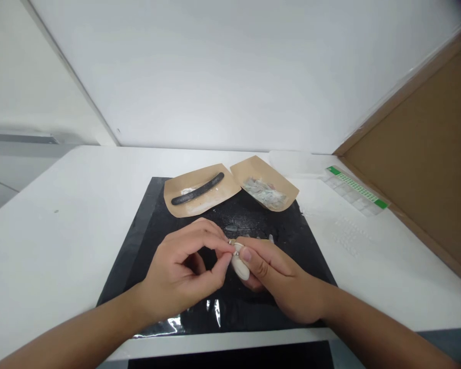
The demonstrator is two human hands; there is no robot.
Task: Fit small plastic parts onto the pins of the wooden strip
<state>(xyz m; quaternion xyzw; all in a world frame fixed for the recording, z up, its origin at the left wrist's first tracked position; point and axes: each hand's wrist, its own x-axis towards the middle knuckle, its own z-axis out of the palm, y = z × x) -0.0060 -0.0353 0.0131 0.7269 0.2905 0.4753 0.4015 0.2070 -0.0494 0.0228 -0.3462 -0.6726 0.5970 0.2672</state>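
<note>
In the middle of the view, my right hand [272, 274] is closed around a smooth cream oval object [240, 267], its thumb pressed near the upper end. My left hand [192, 261] meets it there, thumb and forefinger pinched together at a small silvery part on that end. What lies between the left fingertips is too small to make out. Just beyond the hands, a few clear false nail tips [231, 228] lie on the black mat [138, 256].
A paper tray [230, 187] behind the hands carries a black curved nail file [197, 188] and white dust. Beside it, another paper tray [255, 163] holds a pile of translucent nail tips [264, 192]. A clear, green-edged sheet [357, 189] lies right, by a cardboard panel [418, 154].
</note>
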